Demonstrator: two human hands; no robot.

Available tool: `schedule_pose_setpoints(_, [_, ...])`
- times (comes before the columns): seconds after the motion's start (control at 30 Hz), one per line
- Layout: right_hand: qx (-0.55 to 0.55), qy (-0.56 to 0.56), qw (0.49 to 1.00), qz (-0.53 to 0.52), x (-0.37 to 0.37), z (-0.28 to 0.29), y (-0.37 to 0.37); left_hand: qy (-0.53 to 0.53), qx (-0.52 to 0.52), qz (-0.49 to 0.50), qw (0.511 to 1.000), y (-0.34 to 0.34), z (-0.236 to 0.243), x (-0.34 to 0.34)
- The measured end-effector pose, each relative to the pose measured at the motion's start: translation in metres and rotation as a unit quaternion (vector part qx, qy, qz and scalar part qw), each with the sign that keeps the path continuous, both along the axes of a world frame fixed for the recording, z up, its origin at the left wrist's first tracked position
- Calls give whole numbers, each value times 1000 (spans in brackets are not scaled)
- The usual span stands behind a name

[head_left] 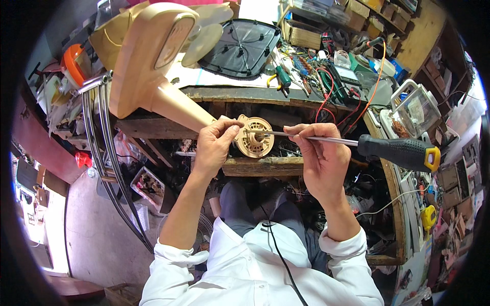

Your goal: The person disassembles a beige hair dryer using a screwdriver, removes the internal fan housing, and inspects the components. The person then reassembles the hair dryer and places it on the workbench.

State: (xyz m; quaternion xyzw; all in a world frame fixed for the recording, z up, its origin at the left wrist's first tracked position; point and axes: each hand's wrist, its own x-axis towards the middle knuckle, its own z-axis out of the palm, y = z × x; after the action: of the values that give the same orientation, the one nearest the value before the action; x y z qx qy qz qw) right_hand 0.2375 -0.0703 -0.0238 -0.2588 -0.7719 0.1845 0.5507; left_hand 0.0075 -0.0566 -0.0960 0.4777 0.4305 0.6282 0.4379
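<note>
A cream fan stand (133, 76) lies across the bench, its column running down to a round slotted motor housing (256, 145) at the centre. My left hand (214, 148) grips the top of the column beside the housing, thumb and forefinger at its upper left. My right hand (324, 160) pinches the steel shaft of a long screwdriver with a black and yellow handle (395, 153), which sticks out to the right. The shaft reaches across the housing toward my left fingertips; whether its tip touches anything is too small to tell.
A black fan-guard-like panel (240, 46), pliers (280, 76), tools and red leads crowd the cluttered bench (214, 93). Curved chrome tubes (92, 117) stand at left, a clear container (413, 109) at right. A bin (150, 191) sits on the floor below left.
</note>
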Motion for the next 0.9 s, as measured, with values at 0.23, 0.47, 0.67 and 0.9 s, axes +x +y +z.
schedule_pose_setpoints(0.23, [15,36,999,-4,-6,-2,1,61,25,19,998,2,-13,1])
schedule_pose_setpoints(0.47, [1,32,999,16,-5,-5,-4,146,29,36,988,0,-12,3])
schedule_pose_setpoints(0.67, [27,-47,998,-18,-6,4,2,335,148,-3,931,1,1,9])
schedule_pose_setpoints(0.9, [-28,169,971,167,-2,53,-4,505,257,51,823,15,24,10])
